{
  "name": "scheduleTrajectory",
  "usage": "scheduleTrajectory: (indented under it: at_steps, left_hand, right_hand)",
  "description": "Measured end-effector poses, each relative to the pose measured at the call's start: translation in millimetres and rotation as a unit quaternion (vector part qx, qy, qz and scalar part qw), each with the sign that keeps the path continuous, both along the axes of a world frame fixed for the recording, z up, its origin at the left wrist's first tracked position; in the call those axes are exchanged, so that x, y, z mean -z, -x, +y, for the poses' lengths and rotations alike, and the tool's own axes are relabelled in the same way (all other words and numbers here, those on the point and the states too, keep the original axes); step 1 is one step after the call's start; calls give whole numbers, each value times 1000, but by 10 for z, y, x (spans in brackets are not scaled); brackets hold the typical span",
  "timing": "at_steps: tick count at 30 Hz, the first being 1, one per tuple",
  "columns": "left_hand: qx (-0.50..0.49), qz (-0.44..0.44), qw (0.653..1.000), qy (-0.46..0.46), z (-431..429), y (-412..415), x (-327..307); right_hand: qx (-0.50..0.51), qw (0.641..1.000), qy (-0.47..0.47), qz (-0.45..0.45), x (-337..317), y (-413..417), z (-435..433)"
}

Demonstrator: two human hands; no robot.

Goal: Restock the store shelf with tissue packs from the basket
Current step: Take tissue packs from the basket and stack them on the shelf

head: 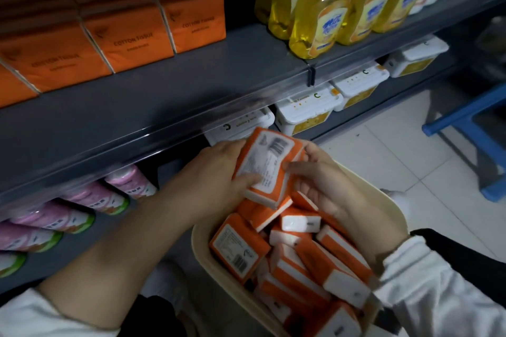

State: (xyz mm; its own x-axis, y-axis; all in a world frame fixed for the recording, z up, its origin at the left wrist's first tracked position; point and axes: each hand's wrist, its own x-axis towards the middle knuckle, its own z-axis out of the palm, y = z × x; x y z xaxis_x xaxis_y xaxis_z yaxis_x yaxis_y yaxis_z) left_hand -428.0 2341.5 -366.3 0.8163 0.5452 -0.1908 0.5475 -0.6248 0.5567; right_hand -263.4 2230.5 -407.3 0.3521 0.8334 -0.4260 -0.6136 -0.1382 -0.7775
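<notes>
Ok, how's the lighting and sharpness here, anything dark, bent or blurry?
Head view: dim overall, top left corner nearly black; the floor at right is brightest; the shelf edge bows from wide-angle distortion; the held pack has a soft label, small print unreadable.

The words "COTTON TISSUE" stand in dark letters on the front of three orange square tissue packs [131,41], far left on the grey upper shelf [205,76]. A smaller line under those words is too small to read. Under that shelf, the white plastic tubs [306,109] each show a dark "C" on the lid. The yellow soap bottles [317,22], far right, have blue signs on their labels, too blurry to read. The near orange and white tissue pack [269,164] has a white label with a barcode and tiny print that cannot be read.
</notes>
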Motion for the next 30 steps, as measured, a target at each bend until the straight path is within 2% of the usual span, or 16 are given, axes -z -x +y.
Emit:
scheduleTrajectory:
  at_steps: [2,4,5,6,8,9,10,12,16,20,22,25,27,30]
  left_hand:
    - [-57,-50,991,110,-59,-58,-47]
    - [-137,-118,944,276,-95,-94,-109]
    - [-175,-143,919,323,-90,-100,-129]
    - [-199,-165,910,323,-72,-99,-144]
    - [-210,-163,945,193,-5,-70,-164]
    - [-206,-148,961,114,26,-49,-168]
    - [-201,-138,968,58,51,-30,-179]
    - [-191,-125,973,16,90,0,-175]
    - [-151,-95,984,-30,123,14,-81]
    - [-135,-80,987,-32,115,5,-66]
    - [-131,-79,988,-36,114,11,-72]
    - [-131,-79,988,-36,112,41,-87]
    - [-134,-83,987,-38,102,70,-114]
    - [-147,-97,984,-34,95,106,-158]
  right_hand:
    - [-25,998,-51,-14,-204,2,-12]
    - [-38,994,-94,-29,-351,-12,-9]
    - [-38,993,-102,-36,-371,-43,2]
    - [-31,994,-93,-55,-359,-81,23]
    - [-1,986,-11,-167,-227,-184,64]
    - [10,962,53,-268,-112,-251,72]
    - [12,918,115,-378,24,-322,65]
    - [-35,822,197,-533,279,-421,17]
    - [-185,713,262,-624,709,-388,-106]
    - [-257,635,317,-656,990,-252,-167]
    - [-233,629,331,-663,998,-196,-194]
    - [-190,659,336,-645,970,-174,-214]
    - [-145,698,334,-616,914,-205,-219]
    - [-52,777,325,-537,690,-271,-230]
